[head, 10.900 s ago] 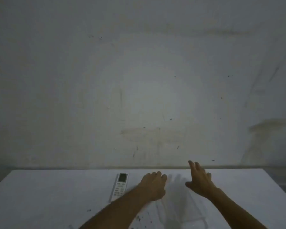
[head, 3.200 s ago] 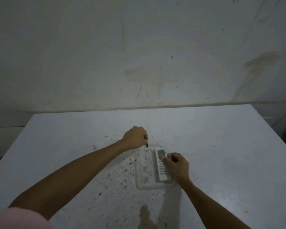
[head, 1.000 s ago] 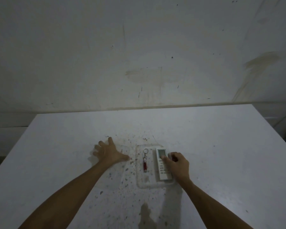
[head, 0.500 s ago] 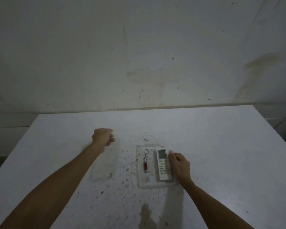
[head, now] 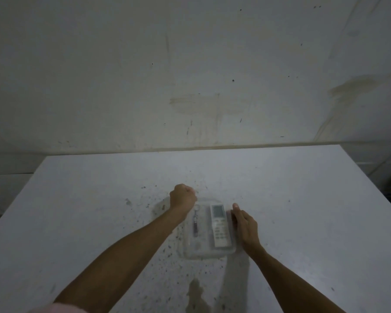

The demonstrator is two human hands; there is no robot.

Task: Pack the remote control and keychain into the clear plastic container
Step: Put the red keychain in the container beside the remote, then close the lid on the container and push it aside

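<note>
The clear plastic container lies on the white table, just ahead of me. Inside it, a white remote control lies lengthwise on the right, and a small dark-red keychain with a metal ring lies on the left. My left hand is a fist at the container's far left corner, gripping a clear lid that hangs tilted over the container and overlaps its left side. My right hand rests flat against the container's right wall, fingers straight.
The table top is speckled with dark spots around the container, and a stain marks it near me. A stained pale wall stands right behind the table's far edge. The table's right edge drops off at far right.
My left hand has carried the clear lid from the table's left side to above the container. My right hand has slid off the remote to the container's right wall.
</note>
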